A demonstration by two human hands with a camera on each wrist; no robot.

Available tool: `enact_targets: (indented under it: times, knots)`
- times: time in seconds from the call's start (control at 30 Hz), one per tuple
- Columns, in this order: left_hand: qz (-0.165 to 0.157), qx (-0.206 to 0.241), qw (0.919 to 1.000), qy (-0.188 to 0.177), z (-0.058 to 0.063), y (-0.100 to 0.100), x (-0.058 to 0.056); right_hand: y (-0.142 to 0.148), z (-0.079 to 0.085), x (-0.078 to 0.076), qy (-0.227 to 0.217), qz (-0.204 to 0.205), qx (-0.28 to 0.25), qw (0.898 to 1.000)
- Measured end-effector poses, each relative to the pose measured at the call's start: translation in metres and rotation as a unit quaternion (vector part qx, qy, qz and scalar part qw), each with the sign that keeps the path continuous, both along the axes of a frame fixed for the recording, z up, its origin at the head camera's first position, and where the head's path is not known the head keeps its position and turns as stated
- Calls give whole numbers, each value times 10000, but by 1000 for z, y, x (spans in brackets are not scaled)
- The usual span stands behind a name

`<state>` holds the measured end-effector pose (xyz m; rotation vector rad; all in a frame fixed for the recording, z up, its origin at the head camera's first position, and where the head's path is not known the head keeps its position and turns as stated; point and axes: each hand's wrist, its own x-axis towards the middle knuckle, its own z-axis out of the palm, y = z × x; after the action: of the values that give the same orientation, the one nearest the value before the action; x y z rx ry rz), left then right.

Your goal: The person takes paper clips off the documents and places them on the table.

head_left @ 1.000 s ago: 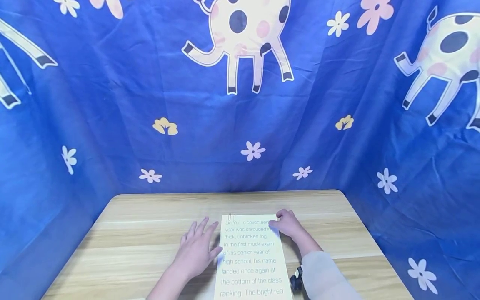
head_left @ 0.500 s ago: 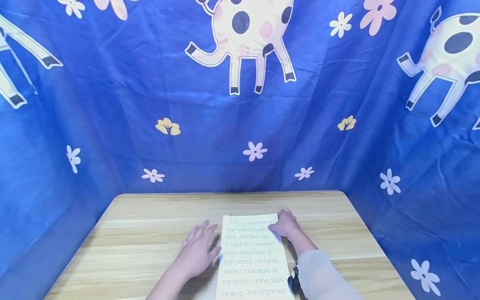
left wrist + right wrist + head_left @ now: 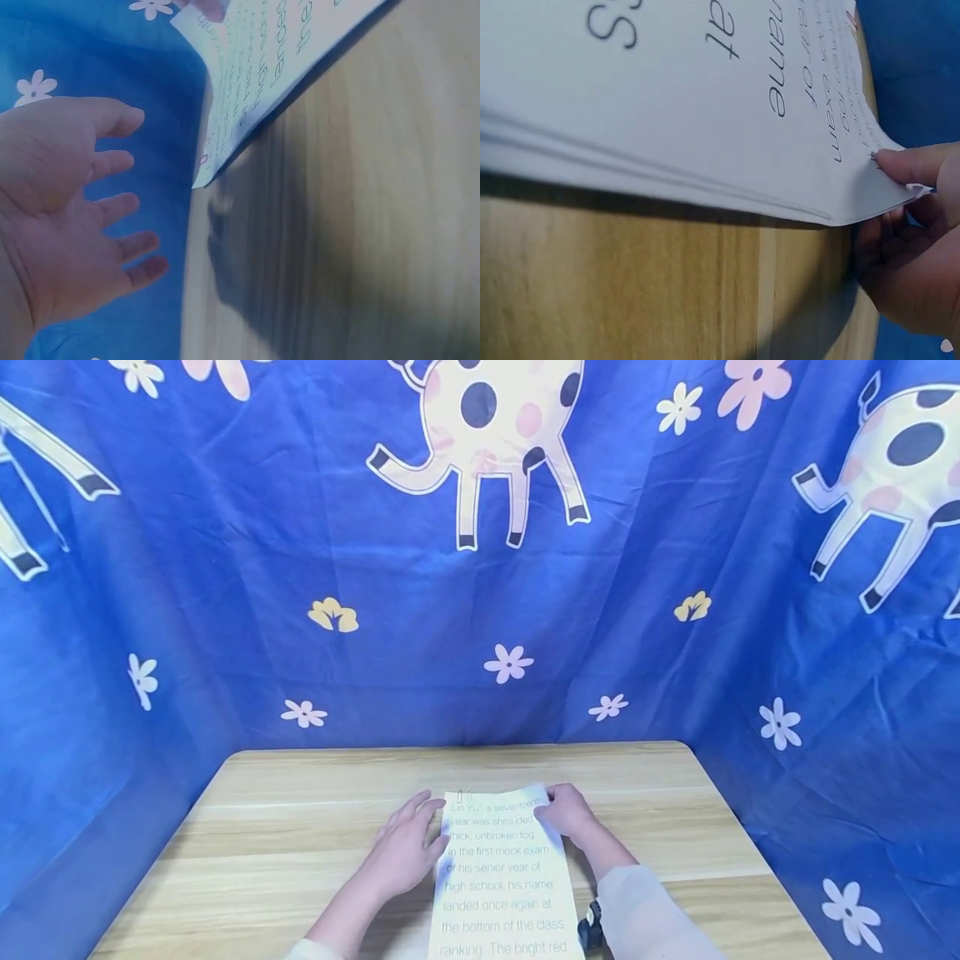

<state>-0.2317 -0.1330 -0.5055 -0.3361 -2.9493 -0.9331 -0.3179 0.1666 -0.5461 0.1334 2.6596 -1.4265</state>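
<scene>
A stack of printed sheets [image 3: 498, 885] lies on the table, large text facing up. Two small paper clips [image 3: 463, 797] sit on its top left edge. My right hand [image 3: 572, 814] pinches the top right corner, thumb on the printed side and fingers underneath; in the right wrist view the sheets [image 3: 705, 112] curl upward toward that hand [image 3: 922, 240]. Beside the upper left edge is my left hand [image 3: 405, 852], fingers spread and slightly bent. From the left wrist, this hand [image 3: 75, 202] shows nothing between thumb and fingers.
The light wooden table [image 3: 300, 827] runs back to a blue curtain [image 3: 420, 635] printed with cows and flowers, which also closes off both sides. A dark device [image 3: 591, 927] is at the right wrist, close to the sheets' right edge.
The top right corner has come up and bent inward, with my right hand shifting slightly left. My left hand has moved up and right, nearer the sheets' left edge.
</scene>
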Motion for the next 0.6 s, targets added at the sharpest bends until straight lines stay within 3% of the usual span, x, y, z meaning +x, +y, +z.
enact_targets:
  times: [0.13, 0.37, 0.6]
  knots:
    - [26, 312, 9995, -53, -4, 2, -8, 7, -3, -1, -58, -23, -788, 9969]
    - [-25, 719, 9974, -97, -7, 4, -21, 26, -18, -4, -259, 123, -1938, 9806]
    - [-81, 988, 9947, -272, -9, 3, -35, 32, -20, -6, -269, 300, -2252, 9735]
